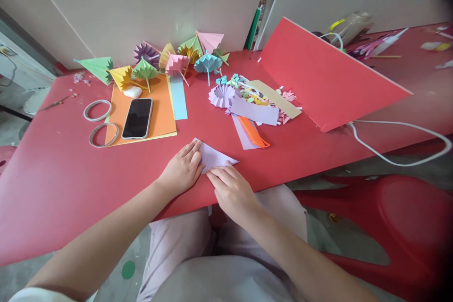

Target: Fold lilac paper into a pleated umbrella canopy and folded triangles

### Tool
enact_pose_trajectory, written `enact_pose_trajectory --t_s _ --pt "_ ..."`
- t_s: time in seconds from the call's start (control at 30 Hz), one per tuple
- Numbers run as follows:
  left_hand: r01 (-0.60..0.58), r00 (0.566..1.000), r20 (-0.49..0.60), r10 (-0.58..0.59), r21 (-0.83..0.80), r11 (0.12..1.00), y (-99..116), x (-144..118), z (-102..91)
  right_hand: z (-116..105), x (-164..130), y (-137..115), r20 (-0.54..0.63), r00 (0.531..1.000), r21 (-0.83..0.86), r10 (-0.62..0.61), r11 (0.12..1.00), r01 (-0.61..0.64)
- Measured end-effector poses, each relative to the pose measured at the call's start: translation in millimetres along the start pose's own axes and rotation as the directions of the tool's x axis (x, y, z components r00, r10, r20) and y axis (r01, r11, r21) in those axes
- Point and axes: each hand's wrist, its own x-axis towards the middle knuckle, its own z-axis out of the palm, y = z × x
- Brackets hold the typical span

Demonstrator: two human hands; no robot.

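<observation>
A lavender sheet of paper (216, 155), folded into a triangle, lies near the front edge of the red table. On its left corner presses my left hand (182, 165), fingers close together and thumb on the paper. My right hand (231, 188) holds the lower edge with its fingertips, partly hiding that side. Just beyond lie a lavender paper strip (241, 138) and an orange cutter-like tool (253, 132) with a ridged side. Another lavender strip (256, 112) and a tan strip (279, 99) rest on a pile of paper scraps beside a pleated lavender paper piece (222, 96).
Several small folded paper umbrellas (177, 62) stand at the back. A phone (137, 118) rests on orange paper (164, 120), with two tape rolls (104, 135) at left. A red board (329, 75) leans at right, near a white cable (399, 163). A red stool (414, 217) stands alongside.
</observation>
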Motion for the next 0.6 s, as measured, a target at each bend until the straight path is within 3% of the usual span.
enact_pose_trajectory --t_s 0.17,0.37,0.5,0.6 --pt "-0.010 1.000 -0.013 0.010 0.010 1.000 0.3 0.2 0.0 -9.9 -9.3 13.5 -0.031 0.999 -0.097 0.019 0.995 -0.022" --pt "-0.032 0.999 -0.004 0.032 0.033 0.999 -0.5 0.8 -1.2 -31.3 -31.0 48.5 -0.003 0.989 -0.218 0.148 0.965 -0.145" --pt "-0.018 1.000 0.005 0.018 0.014 1.000 -0.8 0.9 -1.3 -41.0 -41.4 66.2 -0.118 0.966 -0.209 0.231 0.945 -0.252" --pt "-0.009 1.000 0.012 0.009 0.012 1.000 -0.7 0.9 -1.7 -39.1 -32.3 54.8 -0.201 0.955 -0.120 0.220 0.962 -0.247"
